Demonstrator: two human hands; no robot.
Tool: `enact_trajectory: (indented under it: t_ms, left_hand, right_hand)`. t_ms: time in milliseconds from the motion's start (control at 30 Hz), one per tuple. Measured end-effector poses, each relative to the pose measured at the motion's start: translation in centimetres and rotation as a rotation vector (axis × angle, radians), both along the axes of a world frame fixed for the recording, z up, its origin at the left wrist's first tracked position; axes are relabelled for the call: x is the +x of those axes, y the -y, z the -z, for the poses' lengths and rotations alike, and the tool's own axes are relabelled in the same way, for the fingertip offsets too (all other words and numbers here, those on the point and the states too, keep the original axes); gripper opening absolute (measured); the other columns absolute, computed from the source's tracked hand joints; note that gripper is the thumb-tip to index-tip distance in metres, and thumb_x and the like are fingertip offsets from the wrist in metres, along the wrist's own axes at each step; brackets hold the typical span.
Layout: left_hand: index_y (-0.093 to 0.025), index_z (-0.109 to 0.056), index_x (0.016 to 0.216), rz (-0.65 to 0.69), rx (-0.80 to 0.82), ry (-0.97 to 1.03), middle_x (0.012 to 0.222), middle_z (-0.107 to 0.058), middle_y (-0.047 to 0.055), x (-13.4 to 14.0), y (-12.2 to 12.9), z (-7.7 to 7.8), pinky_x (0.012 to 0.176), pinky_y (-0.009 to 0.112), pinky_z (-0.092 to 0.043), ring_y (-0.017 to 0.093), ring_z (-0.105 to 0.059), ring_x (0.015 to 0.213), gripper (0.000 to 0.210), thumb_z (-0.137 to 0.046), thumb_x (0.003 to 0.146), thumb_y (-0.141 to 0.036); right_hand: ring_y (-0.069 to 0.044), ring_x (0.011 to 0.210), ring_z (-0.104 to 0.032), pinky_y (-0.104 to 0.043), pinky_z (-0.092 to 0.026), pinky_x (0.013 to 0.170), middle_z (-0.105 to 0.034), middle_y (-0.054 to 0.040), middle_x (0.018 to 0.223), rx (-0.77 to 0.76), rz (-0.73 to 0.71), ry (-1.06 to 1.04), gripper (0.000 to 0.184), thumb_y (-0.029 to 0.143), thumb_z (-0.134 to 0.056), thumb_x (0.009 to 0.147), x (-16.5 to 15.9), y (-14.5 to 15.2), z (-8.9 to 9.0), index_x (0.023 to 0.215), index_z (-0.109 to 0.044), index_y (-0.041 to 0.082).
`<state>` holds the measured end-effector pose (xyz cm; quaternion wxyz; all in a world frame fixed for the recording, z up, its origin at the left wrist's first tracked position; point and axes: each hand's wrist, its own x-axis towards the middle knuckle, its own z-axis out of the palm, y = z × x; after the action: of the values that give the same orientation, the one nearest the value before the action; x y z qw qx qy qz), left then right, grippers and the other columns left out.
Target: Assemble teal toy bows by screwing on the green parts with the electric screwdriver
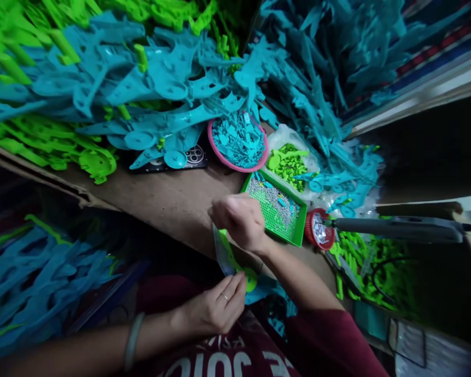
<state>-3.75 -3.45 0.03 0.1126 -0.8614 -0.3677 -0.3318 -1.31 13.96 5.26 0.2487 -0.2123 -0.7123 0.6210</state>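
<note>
My left hand (223, 303), with a ring on one finger, pinches a long lime-green and blue plastic part (228, 252) close to my body. A round lime-green disc (251, 280) shows beside its fingertips; whether it belongs to the same part I cannot tell. Just above the part's far end, my right hand (239, 220) is closed like a fist and somewhat blurred. Whatever it may hold is hidden. Beyond that hand stands a green perforated tray (303, 230) with many small silvery pieces, probably screws, and a few blue bits.
Blue plastic parts (160, 78) and lime-green ones are heaped at the back and left. A pink basin (235, 167) holds small blue pieces; a clear bag (284, 133) holds green ones. At right, a grey electric screwdriver (396, 230) lies near a red basket (329, 238).
</note>
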Motion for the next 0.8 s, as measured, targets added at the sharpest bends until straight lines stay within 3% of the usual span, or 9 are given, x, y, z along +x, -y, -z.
enact_trajectory:
  t_ms: [133, 233, 333, 367, 467, 533, 567, 667, 800]
  left_hand:
    - [-0.003, -0.070, 0.112, 0.009, 0.016, 0.014, 0.118, -0.072, 0.017, -0.1, 0.0, 0.2, 0.101, 0.038, -0.051, 0.027, -0.068, 0.112, 0.031, -0.050, 0.094, -0.017]
    - [-0.005, -0.071, 0.110, 0.002, 0.016, 0.041, 0.113, -0.074, 0.014, 0.0, -0.2, 0.2, 0.099, 0.038, -0.052, 0.026, -0.070, 0.106, 0.029, -0.048, 0.093, -0.013]
    - [-0.004, -0.071, 0.111, -0.011, 0.010, 0.048, 0.115, -0.074, 0.015, 0.5, -0.7, 0.0, 0.099, 0.038, -0.051, 0.026, -0.070, 0.106, 0.030, -0.048, 0.093, -0.010]
    - [-0.003, -0.070, 0.113, -0.011, 0.001, 0.046, 0.118, -0.073, 0.016, 0.7, -0.9, -0.1, 0.100, 0.038, -0.051, 0.027, -0.069, 0.110, 0.032, -0.047, 0.093, -0.010]
    - [-0.004, -0.069, 0.116, -0.002, -0.053, 0.071, 0.124, -0.070, 0.016, 1.4, -1.6, -0.2, 0.100, 0.039, -0.050, 0.028, -0.065, 0.117, 0.035, -0.043, 0.094, -0.008]
    - [-0.005, -0.070, 0.113, 0.009, -0.062, 0.095, 0.122, -0.071, 0.016, 1.7, -2.2, -0.3, 0.099, 0.040, -0.050, 0.028, -0.065, 0.117, 0.035, -0.041, 0.094, -0.007]
    - [-0.006, -0.070, 0.112, 0.018, -0.052, 0.099, 0.120, -0.072, 0.015, 1.8, -2.5, -0.3, 0.098, 0.040, -0.050, 0.028, -0.065, 0.116, 0.035, -0.041, 0.094, -0.007]
    - [-0.007, -0.070, 0.112, 0.064, -0.050, 0.063, 0.110, -0.074, 0.014, 1.9, -3.4, -0.3, 0.097, 0.042, -0.052, 0.026, -0.067, 0.108, 0.033, -0.042, 0.094, -0.007]
    - [-0.006, -0.066, 0.121, 0.132, -0.134, 0.036, 0.117, -0.071, 0.015, 2.1, -3.9, 0.2, 0.102, 0.044, -0.052, 0.026, -0.065, 0.114, 0.031, -0.050, 0.094, -0.010]
  right_hand:
    - [-0.010, 0.047, -0.029, -0.029, -0.027, 0.053, -0.031, 0.0055, 0.050, 0.080, -0.107, 0.060, 0.056, 0.051, -0.041, 0.101, 0.8, 0.7, -0.1, 0.052, -0.032, 0.024]
    - [-0.012, 0.050, -0.033, -0.030, -0.030, 0.055, -0.034, 0.0037, 0.053, 0.151, -0.004, 0.059, 0.053, 0.047, -0.036, 0.103, 3.4, 1.5, -1.2, 0.055, -0.034, 0.023]
    - [-0.016, 0.056, -0.043, -0.032, -0.034, 0.057, -0.044, -0.0004, 0.058, 0.369, 0.155, 0.095, 0.048, 0.044, -0.036, 0.102, 9.8, 4.0, -2.8, 0.060, -0.046, 0.023]
    - [-0.017, 0.057, -0.045, -0.033, -0.035, 0.056, -0.046, -0.0009, 0.058, 0.425, 0.299, 0.136, 0.047, 0.043, -0.037, 0.101, 12.6, 4.9, -3.1, 0.061, -0.048, 0.022]
    - [-0.014, 0.052, -0.040, -0.028, -0.034, 0.050, -0.042, 0.0030, 0.060, 0.356, 1.089, 0.285, 0.033, 0.039, -0.047, 0.098, 20.8, 5.7, -3.0, 0.069, -0.049, 0.023]
    - [-0.015, 0.063, -0.050, -0.028, -0.043, 0.056, -0.049, 0.0017, 0.075, 0.429, 1.508, 0.291, 0.022, 0.043, -0.064, 0.087, 25.0, 3.8, -2.9, 0.089, -0.052, 0.024]
    - [-0.017, 0.074, -0.054, -0.030, -0.048, 0.063, -0.052, -0.0005, 0.085, 0.504, 1.633, 0.254, 0.033, 0.043, -0.072, 0.079, 26.5, 2.4, -2.9, 0.097, -0.051, 0.026]
    - [-0.020, 0.094, -0.058, -0.035, -0.053, 0.081, -0.052, -0.0043, 0.103, 0.543, 1.637, 0.213, 0.059, 0.043, -0.081, 0.065, 28.3, -2.6, -3.2, 0.110, -0.047, 0.025]
    - [-0.018, 0.092, -0.060, -0.040, -0.056, 0.085, -0.053, -0.0040, 0.099, 0.595, 1.535, 0.115, 0.051, 0.042, -0.074, 0.072, 26.1, -8.1, -3.3, 0.109, -0.046, 0.020]
